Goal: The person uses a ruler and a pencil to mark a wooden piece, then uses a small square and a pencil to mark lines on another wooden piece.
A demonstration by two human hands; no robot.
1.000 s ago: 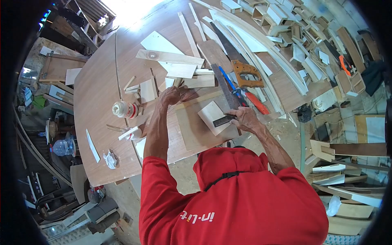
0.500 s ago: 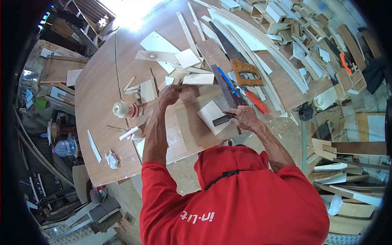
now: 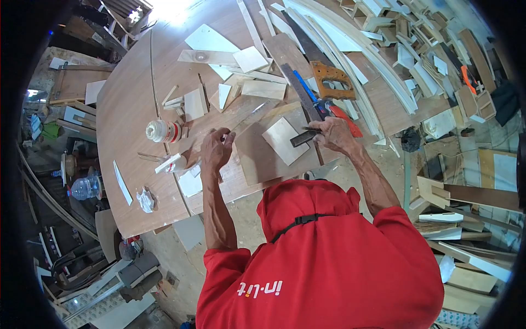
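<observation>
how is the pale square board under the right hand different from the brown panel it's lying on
The pale square board is light cream; the brown panel is darker reddish brown. The board is smaller and lies turned like a diamond on top; the panel is larger and sits underneath on the table. Both are flat wooden sheets.

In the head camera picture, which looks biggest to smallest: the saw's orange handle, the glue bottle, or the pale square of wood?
1. Pale square of wood
2. Orange saw handle
3. Glue bottle

The handle and bottle look close in size, so their order is unsure.

red short-sleeved hooded top, white "in-lit" lettering on the back, black strap, bare forearms
</observation>
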